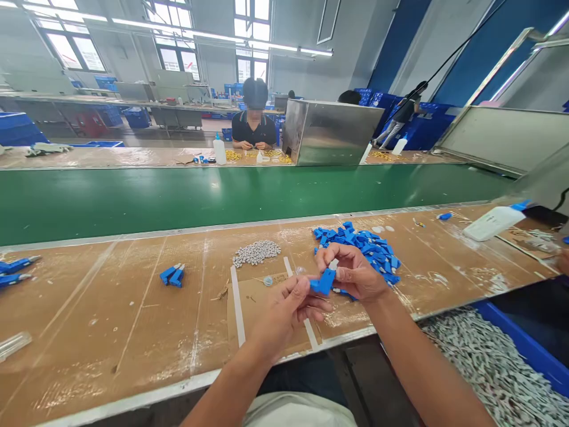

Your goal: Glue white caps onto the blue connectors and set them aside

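My left hand point(284, 305) pinches a blue plastic piece point(326, 282) between thumb and fingers, above the cardboard-covered bench. At the upper end of that piece, my right hand point(355, 274) grips a small light-grey part point(333, 264); whether it sits inside the blue piece I cannot tell. Just behind my right hand lies a heap of blue plastic pieces point(371, 249). Beyond my left hand is a pile of small grey parts point(256, 253). Farther left rest a few blue pieces with light tips point(172, 275).
A green conveyor belt point(186, 198) runs across behind the bench. On the right lies a white bottle point(494, 223) with a blue cap. Below the bench edge, a blue bin point(528, 344) holds many grey parts. Across the belt sits a person point(253, 127) beside a metal box point(333, 133).
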Demonstrator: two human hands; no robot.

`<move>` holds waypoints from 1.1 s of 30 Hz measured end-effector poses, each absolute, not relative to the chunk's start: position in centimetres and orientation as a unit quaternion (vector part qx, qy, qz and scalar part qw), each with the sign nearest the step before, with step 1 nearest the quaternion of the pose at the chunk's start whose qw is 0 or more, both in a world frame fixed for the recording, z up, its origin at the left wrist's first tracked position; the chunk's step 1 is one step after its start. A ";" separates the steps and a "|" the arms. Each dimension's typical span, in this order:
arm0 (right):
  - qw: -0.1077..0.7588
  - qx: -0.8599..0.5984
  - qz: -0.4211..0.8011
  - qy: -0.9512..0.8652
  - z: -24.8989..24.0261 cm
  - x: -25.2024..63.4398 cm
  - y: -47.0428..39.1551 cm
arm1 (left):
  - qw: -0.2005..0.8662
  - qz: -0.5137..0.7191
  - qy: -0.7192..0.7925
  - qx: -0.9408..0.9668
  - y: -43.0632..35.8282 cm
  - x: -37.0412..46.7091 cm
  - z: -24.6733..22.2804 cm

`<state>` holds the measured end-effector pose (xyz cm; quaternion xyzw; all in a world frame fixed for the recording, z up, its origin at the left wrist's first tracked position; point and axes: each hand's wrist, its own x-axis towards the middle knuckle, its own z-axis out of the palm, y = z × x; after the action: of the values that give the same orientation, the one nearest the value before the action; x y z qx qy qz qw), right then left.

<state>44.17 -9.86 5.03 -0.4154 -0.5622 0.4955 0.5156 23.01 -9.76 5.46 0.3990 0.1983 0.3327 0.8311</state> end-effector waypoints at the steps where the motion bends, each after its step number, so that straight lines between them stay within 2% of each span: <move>1: 0.521 -0.398 0.519 -0.548 5.0 43.5 -9.9 | 0.854 0.314 0.193 0.368 -9.7 23.0 5.6; 7: 0.493 -0.385 0.596 -0.504 3.4 39.8 -9.7 | 0.931 0.244 0.178 0.206 -9.4 19.5 4.3; 10: 0.495 -0.473 0.524 -0.506 1.2 39.0 -9.8 | 0.919 0.292 0.202 0.174 -9.4 15.7 2.9; 13: 0.480 -0.550 0.457 -0.508 -1.3 39.0 -9.9 | 0.864 0.371 0.276 0.201 -9.4 12.2 1.2; 17: 0.440 -0.568 0.455 -0.526 -3.2 38.8 -10.7 | 0.801 0.419 0.354 0.239 -9.4 10.2 -1.1; 25: 0.410 -0.568 0.464 -0.542 -4.8 36.7 -11.6 | 0.797 0.419 0.372 0.224 -9.2 11.3 -3.0; 33: 0.394 -0.580 0.364 -0.613 -3.7 35.7 -11.9 | 0.801 0.418 0.373 0.212 -9.0 11.2 -3.3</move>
<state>35.71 -11.92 -3.71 -0.5804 -0.6129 0.3641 0.3936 11.20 -9.02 -3.33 0.2116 0.3729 0.4183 0.8008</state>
